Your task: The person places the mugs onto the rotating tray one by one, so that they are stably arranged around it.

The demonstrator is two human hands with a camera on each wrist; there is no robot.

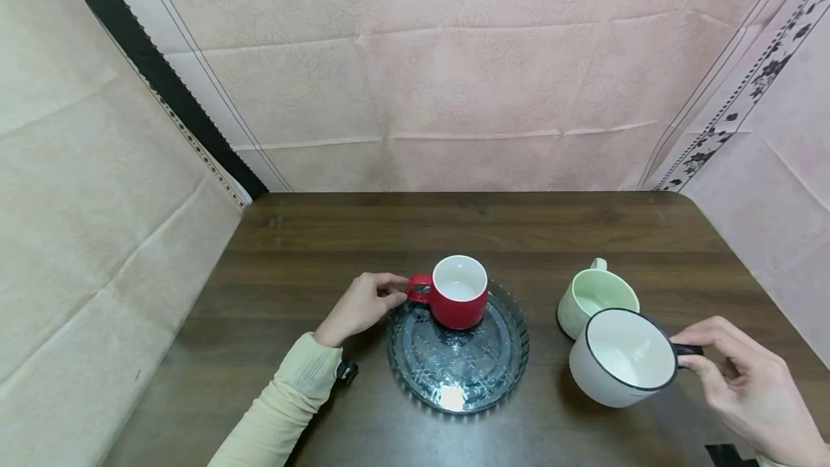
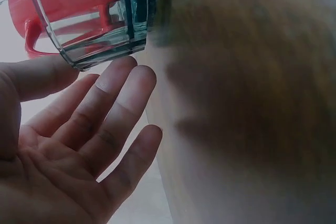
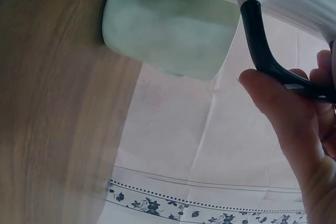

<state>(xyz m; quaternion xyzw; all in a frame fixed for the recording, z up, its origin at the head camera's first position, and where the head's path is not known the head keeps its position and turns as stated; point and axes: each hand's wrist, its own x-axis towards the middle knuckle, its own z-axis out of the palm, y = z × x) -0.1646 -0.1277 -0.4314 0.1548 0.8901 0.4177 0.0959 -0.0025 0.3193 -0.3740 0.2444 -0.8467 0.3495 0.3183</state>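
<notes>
A red mug (image 1: 459, 308) with a white inside sits on the far part of a round clear glass dish (image 1: 454, 380), its handle pointing left. My left hand (image 1: 368, 305) is beside that handle and the dish's rim; in the left wrist view its fingers (image 2: 123, 98) are spread and loosely extended, not wrapped round the handle. My right hand (image 1: 746, 373) pinches the black handle (image 3: 257, 35) of a white mug (image 1: 616, 380) with a dark rim. That mug is held tilted, in front of a pale green mug (image 1: 586, 305), partly hiding it in the head view.
The things stand on a dark brown wooden table (image 1: 311, 236). Pale patterned cloth (image 1: 454, 78) hangs behind it and along both sides. The green mug's handle points away toward the back. A black strap (image 1: 346, 372) circles the left wrist.
</notes>
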